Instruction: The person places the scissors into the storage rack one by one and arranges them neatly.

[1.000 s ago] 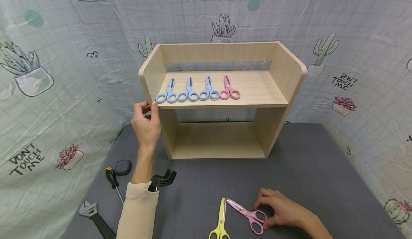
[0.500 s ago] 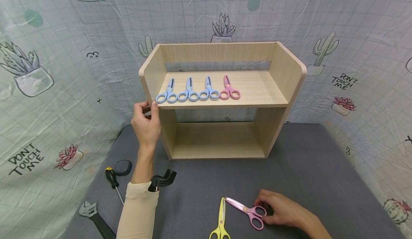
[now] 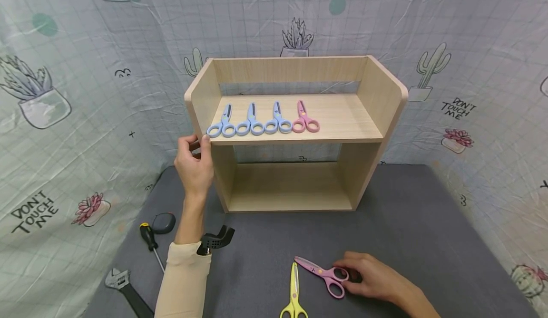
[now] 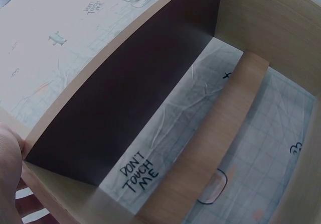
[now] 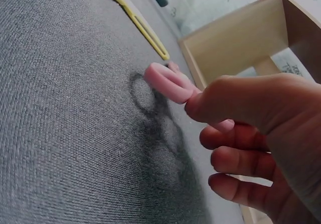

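Right hand [image 3: 376,280] pinches the handle loops of the pink plastic-handled scissors [image 3: 322,274], thumb and fingers curled round the rings; in the right wrist view a pink loop [image 5: 168,82] sits lifted off the fabric, its shadow below it. The scissors are at the near edge of the dark grey fabric tabletop [image 3: 411,223], blades pointing left, tip close to the yellow plastic-handled scissors [image 3: 294,289] that lie flat just beside them.

Left hand [image 3: 193,163] grips the front left edge of the light wooden two-tier shelf unit [image 3: 295,132], thumb on the front face, fingers wrapped round the side panel.

Upper shelf board: three light blue scissors [image 3: 250,120] in a row, handles toward the front, and a second pink pair of scissors [image 3: 305,118] immediately to their right. Right half of that board is bare wood.

Left of the tabletop: a black-and-yellow-handled screwdriver [image 3: 150,239], a dark round tape measure [image 3: 164,222], a metal adjustable wrench [image 3: 126,287].

Backdrop: cactus-print cloth [image 3: 64,94].
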Demonstrator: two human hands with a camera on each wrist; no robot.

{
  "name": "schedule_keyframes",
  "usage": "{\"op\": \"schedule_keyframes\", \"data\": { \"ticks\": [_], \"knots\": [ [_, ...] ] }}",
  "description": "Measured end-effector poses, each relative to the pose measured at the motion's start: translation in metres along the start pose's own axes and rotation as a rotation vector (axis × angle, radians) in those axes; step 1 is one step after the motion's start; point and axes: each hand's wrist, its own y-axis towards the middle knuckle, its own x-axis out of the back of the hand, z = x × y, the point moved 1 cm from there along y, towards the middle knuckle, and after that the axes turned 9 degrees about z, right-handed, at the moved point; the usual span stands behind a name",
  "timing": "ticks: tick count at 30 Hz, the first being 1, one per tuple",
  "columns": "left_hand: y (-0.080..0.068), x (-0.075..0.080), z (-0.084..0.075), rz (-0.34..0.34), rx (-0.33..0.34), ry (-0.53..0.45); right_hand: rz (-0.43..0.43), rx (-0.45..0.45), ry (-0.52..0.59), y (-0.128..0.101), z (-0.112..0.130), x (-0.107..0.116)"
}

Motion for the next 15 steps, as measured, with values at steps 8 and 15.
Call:
{"op": "schedule_keyframes", "data": {
  "ticks": [8,15],
  "knots": [
    [0.003,0.000,0.020,0.002,-0.012,-0.003,-0.049,0.015,-0.014,0.003,0.003,0.000],
    [0.004,-0.001,0.020,-0.004,-0.007,-0.003,-0.125,0.055,-0.008,0.007,0.005,0.002]
  ]
}}
